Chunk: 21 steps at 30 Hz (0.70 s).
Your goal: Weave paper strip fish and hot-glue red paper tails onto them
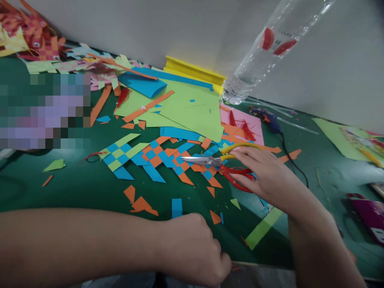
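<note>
My right hand (267,174) is closed on the handles of a pair of scissors (202,160), one yellow and one red. The blades are together and point left, over a woven paper strip (183,160) of blue and orange squares with slanted ends. At its left end lies a green and blue woven paper piece (119,156) with a small red loop. My left hand (195,246) is curled into a fist at the table's front edge, knuckles up; its fingertips and anything inside are hidden. A short blue paper strip (177,207) lies just beyond it.
Green paper sheets (192,108) and a yellow folded strip (195,72) lie at the back. A clear plastic bottle (258,56) leans by the wall. A corded dark tool (271,122) and a purple object (367,216) are at right. Paper scraps (142,205) litter the green table (84,192).
</note>
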Tool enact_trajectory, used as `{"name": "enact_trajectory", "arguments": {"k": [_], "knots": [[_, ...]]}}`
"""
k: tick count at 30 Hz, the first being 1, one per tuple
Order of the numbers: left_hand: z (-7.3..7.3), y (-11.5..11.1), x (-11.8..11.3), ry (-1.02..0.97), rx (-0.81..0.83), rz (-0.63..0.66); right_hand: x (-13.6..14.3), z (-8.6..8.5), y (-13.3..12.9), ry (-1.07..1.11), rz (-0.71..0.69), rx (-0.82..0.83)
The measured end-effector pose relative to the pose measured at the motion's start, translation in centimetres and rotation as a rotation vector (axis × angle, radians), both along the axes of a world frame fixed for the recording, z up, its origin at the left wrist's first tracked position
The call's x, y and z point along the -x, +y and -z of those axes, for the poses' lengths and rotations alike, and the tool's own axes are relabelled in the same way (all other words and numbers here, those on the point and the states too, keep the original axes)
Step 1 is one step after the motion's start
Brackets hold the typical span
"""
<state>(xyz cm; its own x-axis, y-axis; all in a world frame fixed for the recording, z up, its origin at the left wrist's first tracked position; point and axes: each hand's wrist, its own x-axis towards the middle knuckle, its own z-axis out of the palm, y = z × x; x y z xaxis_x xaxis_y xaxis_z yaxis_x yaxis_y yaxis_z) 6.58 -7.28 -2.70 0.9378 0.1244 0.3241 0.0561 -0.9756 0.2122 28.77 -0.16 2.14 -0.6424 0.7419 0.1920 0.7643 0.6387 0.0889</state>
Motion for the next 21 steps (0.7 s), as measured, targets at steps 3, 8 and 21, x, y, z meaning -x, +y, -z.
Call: {"name": "enact_trajectory", "arguments": {"k": [3,8,21], "knots": [[0.05,0.01,0.02,-0.006,-0.009,-0.008,-0.08,0.04,0.0,-0.003,0.0,0.004],[0.15,-0.02,-0.03,-0.028,0.0,-0.01,-0.26,0.05,0.07,-0.014,-0.027,-0.017],[-0.15,0.2,-0.05,0.027,0.013,0.002,-0.74,-0.32,-0.06,0.038,-0.031,-0.058]]}}
